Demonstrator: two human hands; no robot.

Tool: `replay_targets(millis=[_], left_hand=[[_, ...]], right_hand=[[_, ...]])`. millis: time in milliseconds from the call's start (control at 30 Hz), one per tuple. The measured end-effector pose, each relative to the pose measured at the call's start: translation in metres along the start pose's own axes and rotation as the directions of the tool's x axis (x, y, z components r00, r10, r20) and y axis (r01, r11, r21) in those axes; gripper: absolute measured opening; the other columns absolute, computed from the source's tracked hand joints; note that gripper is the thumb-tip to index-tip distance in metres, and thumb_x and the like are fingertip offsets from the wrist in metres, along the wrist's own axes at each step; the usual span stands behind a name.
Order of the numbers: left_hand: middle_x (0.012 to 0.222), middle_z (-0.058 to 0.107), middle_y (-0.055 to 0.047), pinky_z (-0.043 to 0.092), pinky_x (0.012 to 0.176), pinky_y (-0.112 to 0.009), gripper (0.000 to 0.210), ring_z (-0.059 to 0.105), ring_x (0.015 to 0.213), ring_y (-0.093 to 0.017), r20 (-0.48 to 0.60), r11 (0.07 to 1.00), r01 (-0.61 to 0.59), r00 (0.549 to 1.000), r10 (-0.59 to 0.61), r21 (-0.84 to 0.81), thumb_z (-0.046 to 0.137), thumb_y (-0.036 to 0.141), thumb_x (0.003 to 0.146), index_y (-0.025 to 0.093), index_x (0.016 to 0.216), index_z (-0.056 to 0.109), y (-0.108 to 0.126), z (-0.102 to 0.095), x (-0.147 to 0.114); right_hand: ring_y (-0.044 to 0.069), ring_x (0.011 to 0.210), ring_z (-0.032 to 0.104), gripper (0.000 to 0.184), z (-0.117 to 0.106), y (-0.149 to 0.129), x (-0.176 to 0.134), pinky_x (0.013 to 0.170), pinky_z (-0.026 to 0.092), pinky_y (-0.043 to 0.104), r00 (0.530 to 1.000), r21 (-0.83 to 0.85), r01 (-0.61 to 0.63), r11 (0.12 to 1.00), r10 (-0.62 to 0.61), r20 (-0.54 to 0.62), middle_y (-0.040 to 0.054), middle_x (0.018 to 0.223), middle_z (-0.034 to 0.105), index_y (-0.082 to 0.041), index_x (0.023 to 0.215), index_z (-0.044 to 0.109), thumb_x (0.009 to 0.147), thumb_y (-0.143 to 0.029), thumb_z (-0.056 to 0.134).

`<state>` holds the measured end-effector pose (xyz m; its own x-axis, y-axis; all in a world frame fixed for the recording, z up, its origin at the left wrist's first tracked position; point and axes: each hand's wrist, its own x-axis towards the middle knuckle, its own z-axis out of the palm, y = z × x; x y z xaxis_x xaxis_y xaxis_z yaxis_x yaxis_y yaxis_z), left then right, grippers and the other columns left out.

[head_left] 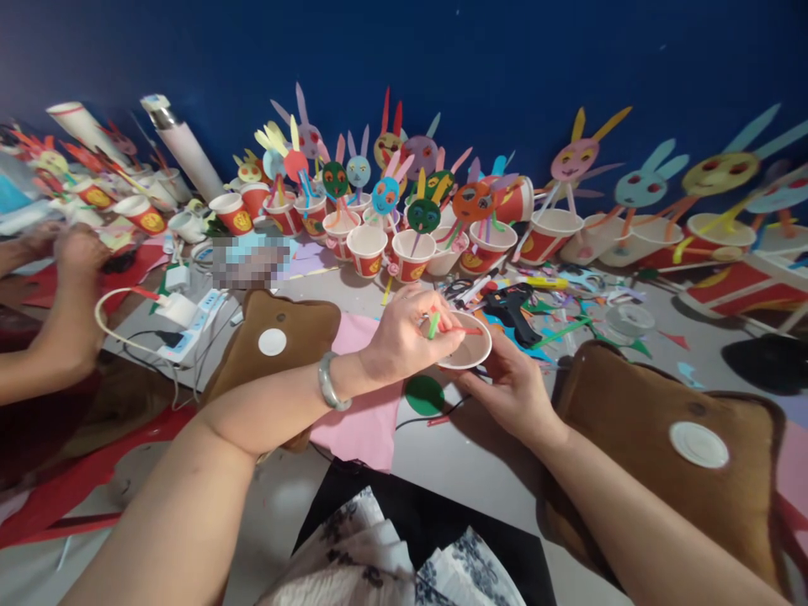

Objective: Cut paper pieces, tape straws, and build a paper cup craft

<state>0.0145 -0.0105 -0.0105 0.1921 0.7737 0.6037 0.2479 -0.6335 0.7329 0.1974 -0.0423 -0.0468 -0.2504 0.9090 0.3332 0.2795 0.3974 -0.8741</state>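
My right hand [518, 396] is wrapped round the side of a paper cup [467, 355], which is tilted with its mouth towards me. My left hand [404, 337] is closed in a pinch over the cup's near-left rim. Between its fingers shows a thin red strip [470, 331] reaching across the cup's mouth, and a short green piece [433, 325] sticks up there too. Whether the two pieces are joined is hidden by the fingers. Below the cup lie a green paper disc [425, 395] and a pink cloth or sheet [359, 421].
Paper cups with rabbit-faced figures [424, 215] line the back. A black glue gun [511, 313] lies among paper scraps. Brown cushion-like pads [669, 471] flank my arms. At left are a power strip [202, 324], a pink flask [186, 147] and another person's arm [69, 311].
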Motion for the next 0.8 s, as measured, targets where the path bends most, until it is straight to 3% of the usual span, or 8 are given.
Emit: replay_targets(millis=[167, 333, 433, 600, 800], left_hand=[[0.076, 0.073, -0.001, 0.048, 0.097, -0.045, 0.028, 0.066, 0.084, -0.020, 0.023, 0.999, 0.029, 0.999, -0.030, 0.037, 0.073, 0.010, 0.072, 0.021, 0.067, 0.049, -0.0009, 0.0024, -0.0019], [0.071, 0.072, 0.003, 0.042, 0.107, -0.049, 0.029, 0.065, 0.070, -0.015, 0.068, 0.997, -0.005, 0.998, 0.000, 0.082, 0.074, 0.011, 0.073, 0.021, 0.069, 0.048, -0.0001, 0.0022, -0.0016], [0.066, 0.068, 0.004, 0.043, 0.105, -0.048, 0.029, 0.062, 0.064, -0.014, 0.070, 0.991, 0.018, 0.997, -0.027, 0.129, 0.076, 0.014, 0.072, 0.021, 0.067, 0.048, 0.0013, 0.0015, -0.0011], [0.066, 0.066, 0.005, 0.045, 0.103, -0.045, 0.034, 0.062, 0.067, -0.015, -0.005, 0.989, 0.025, 1.000, -0.024, 0.144, 0.075, 0.017, 0.074, 0.022, 0.065, 0.043, -0.0001, 0.0025, -0.0026], [0.063, 0.063, 0.006, 0.047, 0.098, -0.044, 0.035, 0.061, 0.064, -0.015, -0.079, 0.993, 0.016, 0.997, -0.007, 0.118, 0.075, 0.017, 0.073, 0.022, 0.065, 0.042, -0.0040, 0.0056, -0.0043]], right_hand=[[0.032, 0.129, 0.060, 0.063, 0.0003, 0.0039, -0.0018, 0.110, 0.048, 0.047, 0.999, -0.033, 0.043, 0.999, -0.042, 0.030, 0.0094, 0.141, 0.062, -0.027, 0.143, 0.054, 0.084, -0.039, 0.074], [0.032, 0.129, 0.059, 0.062, 0.0006, 0.0011, -0.0026, 0.110, 0.048, 0.047, 0.997, -0.078, 0.069, 0.995, -0.066, 0.039, 0.0098, 0.141, 0.062, -0.027, 0.145, 0.053, 0.086, -0.039, 0.072], [0.033, 0.132, 0.057, 0.062, 0.0010, -0.0015, -0.0030, 0.112, 0.046, 0.048, 0.995, -0.114, 0.092, 0.989, -0.088, 0.039, 0.0097, 0.142, 0.061, -0.027, 0.145, 0.053, 0.086, -0.036, 0.072], [0.033, 0.135, 0.054, 0.066, 0.0028, -0.0016, -0.0054, 0.114, 0.043, 0.050, 0.998, -0.122, 0.065, 0.990, -0.062, 0.027, 0.0108, 0.147, 0.057, -0.026, 0.147, 0.050, 0.086, -0.035, 0.073], [0.031, 0.133, 0.056, 0.074, 0.0069, 0.0045, -0.0084, 0.111, 0.047, 0.048, 0.999, -0.054, 0.030, 0.998, -0.031, -0.009, 0.0122, 0.147, 0.056, -0.026, 0.149, 0.045, 0.083, -0.039, 0.076]])
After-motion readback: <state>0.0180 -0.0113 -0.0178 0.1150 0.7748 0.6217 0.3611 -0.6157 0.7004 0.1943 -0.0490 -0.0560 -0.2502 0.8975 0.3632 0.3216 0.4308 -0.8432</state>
